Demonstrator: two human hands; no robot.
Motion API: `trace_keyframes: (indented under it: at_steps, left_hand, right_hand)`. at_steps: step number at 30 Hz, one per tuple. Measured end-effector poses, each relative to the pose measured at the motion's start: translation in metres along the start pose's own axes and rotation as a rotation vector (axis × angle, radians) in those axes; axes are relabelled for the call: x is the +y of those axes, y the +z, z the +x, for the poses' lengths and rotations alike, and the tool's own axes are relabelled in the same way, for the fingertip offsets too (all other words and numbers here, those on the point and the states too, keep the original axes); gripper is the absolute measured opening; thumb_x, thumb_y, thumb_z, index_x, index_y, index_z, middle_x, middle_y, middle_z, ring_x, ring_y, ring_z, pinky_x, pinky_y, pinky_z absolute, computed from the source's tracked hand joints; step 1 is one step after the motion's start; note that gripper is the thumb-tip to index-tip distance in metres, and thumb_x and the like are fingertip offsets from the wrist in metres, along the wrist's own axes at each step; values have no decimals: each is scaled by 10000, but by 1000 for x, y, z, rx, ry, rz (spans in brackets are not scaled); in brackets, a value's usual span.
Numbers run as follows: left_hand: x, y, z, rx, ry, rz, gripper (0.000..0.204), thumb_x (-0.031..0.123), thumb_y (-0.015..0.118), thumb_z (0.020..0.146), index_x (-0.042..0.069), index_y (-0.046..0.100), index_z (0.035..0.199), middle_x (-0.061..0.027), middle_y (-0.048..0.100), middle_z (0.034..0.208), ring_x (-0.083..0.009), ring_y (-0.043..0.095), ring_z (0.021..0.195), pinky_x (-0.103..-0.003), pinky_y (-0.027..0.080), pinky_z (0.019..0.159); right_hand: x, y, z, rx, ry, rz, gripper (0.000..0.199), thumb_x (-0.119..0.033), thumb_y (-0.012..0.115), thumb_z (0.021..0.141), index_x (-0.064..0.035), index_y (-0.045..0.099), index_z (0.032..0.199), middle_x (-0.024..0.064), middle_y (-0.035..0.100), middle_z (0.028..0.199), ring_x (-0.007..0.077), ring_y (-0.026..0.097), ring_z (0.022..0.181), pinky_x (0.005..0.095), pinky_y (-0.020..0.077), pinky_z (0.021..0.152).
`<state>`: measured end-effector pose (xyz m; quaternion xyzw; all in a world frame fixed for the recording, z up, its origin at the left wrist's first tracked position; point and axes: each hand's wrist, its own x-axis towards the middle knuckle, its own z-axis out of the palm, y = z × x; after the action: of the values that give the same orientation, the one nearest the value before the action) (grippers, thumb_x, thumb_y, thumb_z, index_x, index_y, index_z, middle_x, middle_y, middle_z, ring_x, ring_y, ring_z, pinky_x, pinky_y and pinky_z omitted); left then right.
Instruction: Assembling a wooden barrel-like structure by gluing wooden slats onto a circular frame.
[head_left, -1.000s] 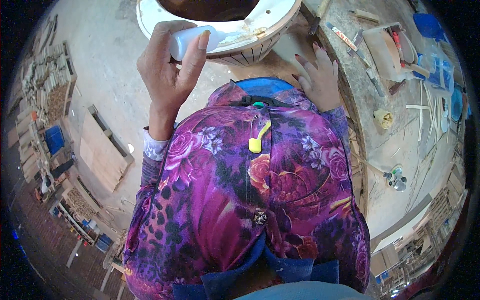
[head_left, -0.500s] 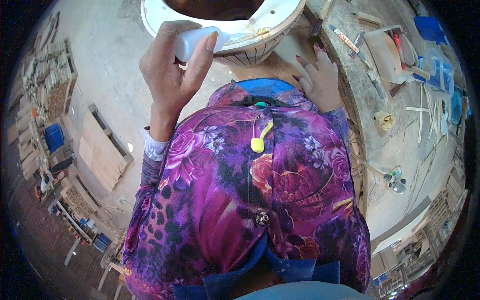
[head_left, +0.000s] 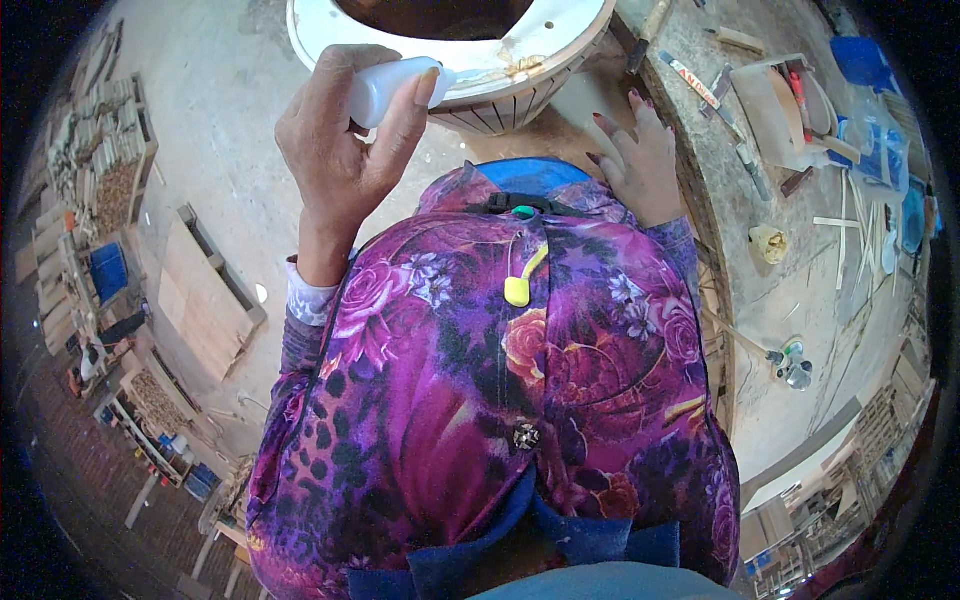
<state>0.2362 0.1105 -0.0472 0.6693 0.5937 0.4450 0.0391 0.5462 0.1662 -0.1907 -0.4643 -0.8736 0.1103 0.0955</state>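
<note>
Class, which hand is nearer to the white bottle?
Left. The left hand holds the white bottle; the right hand is apart from it, off to its right.

The shirt is purple and magenta, with a pale-pink rose at ten o'clock and black leopard spots between eight and nine. A blue collar lies at six. At twelve hangs a yellow tag, beneath a black strap. The left cuff, at ten, is whitish with lilac print.
</note>
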Motion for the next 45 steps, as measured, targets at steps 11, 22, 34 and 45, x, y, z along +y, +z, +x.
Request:
trace_keyframes:
  at_steps: [11,22,34,45]
  left_hand:
    - [2,-5,-2,13,-45,-1,275,268,758,836,40,642,938,-98,676,763,-157,662,647,-249,492,539]
    - [-1,0,1,18,-36,0,291,306,762,828,55,653,927,-93,667,730,-155,653,623,-250,480,526]
    - [-8,10,8,53,47,10,291,313,772,817,69,656,927,-88,662,717,-177,651,606,-269,480,533]
    - [-9,11,12,49,7,-23,270,297,772,813,65,664,901,-90,660,724,-183,653,613,-277,486,539]
  right_hand:
    - [-1,-2,0,-51,54,22,557,-235,720,780,-268,568,1315,155,288,1534,375,273,1412,596,246,1115]
    - [2,-2,0,-35,41,30,560,-233,740,760,-243,578,1295,155,310,1524,369,302,1399,578,276,1108]
    - [7,3,0,28,-8,78,593,-205,737,752,-241,561,1317,181,326,1508,400,324,1378,561,310,1088]
    - [4,-2,3,-1,-12,68,594,-117,737,709,-146,596,1285,266,374,1456,404,354,1363,475,287,1141]
